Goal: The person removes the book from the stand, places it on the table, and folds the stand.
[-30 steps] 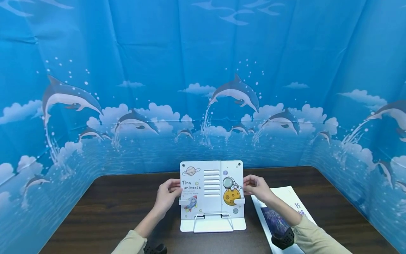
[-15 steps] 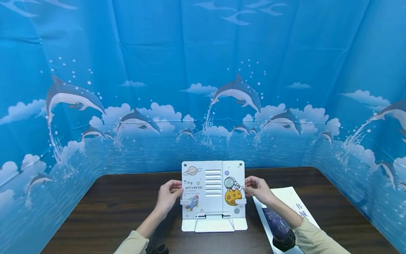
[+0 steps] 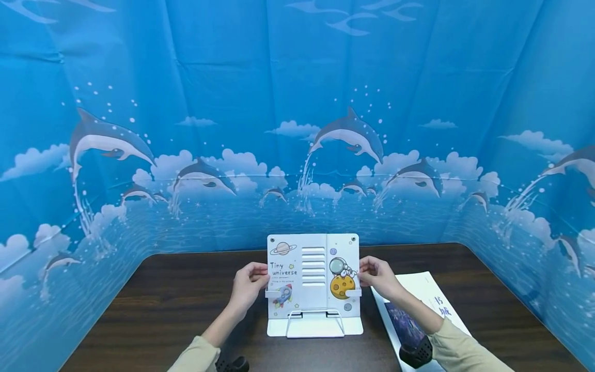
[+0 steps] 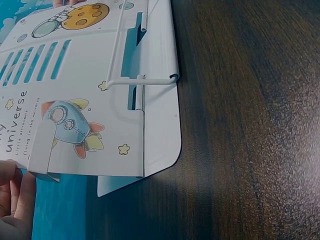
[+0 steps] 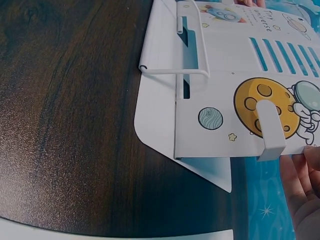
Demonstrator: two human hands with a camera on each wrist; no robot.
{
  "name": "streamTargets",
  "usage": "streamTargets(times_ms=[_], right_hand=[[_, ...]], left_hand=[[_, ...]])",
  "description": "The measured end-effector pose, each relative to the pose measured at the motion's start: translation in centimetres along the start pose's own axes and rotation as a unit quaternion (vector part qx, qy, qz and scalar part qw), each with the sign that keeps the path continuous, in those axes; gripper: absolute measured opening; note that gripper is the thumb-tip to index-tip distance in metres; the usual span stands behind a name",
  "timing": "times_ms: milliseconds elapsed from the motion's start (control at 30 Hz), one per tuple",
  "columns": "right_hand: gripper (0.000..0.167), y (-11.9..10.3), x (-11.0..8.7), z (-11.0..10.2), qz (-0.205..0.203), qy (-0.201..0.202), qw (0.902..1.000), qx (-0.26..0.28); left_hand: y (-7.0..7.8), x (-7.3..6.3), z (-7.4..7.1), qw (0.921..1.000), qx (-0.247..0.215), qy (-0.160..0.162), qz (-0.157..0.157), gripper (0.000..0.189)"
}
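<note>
A white book stand (image 3: 290,305) stands upright on the dark table, its panel printed with a planet, a rocket, an astronaut and "Tiny universe". A white wire bracket (image 3: 316,337) runs along its base, and a page clip (image 4: 42,150) hooks over each side edge. My left hand (image 3: 246,285) pinches the panel's left edge just above the left clip. On the opposite edge my right hand (image 3: 377,275) pinches the panel at a like height; its thumb lies in front and other fingers (image 5: 297,182) behind. Most of the panel's back is hidden.
A book (image 3: 418,284) with a white and purple cover lies flat on the table at the right, partly beneath the right forearm. The dark wood table (image 3: 162,294) ends at the back against a blue dolphin-print curtain (image 3: 241,103).
The whole head view has shifted slightly, with the scene a little further right. Both hands keep their hold on the stand's edges, and the stand has not visibly moved on the table.
</note>
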State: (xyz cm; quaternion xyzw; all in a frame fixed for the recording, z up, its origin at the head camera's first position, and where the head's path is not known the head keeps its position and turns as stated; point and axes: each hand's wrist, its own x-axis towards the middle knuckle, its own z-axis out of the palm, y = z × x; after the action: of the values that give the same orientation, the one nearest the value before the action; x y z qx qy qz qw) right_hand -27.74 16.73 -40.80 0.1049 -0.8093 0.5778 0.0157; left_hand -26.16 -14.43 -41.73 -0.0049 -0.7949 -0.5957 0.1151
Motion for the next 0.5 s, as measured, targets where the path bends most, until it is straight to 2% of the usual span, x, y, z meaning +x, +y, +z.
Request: streamTargets(times_ms=[500], right_hand=[[0.015,0.1,0.19,-0.1,0.002,-0.006,1.0,-0.002]], left_hand=[[-0.1,-0.02,0.13,0.9999,0.013,0.007,-0.002,0.018]])
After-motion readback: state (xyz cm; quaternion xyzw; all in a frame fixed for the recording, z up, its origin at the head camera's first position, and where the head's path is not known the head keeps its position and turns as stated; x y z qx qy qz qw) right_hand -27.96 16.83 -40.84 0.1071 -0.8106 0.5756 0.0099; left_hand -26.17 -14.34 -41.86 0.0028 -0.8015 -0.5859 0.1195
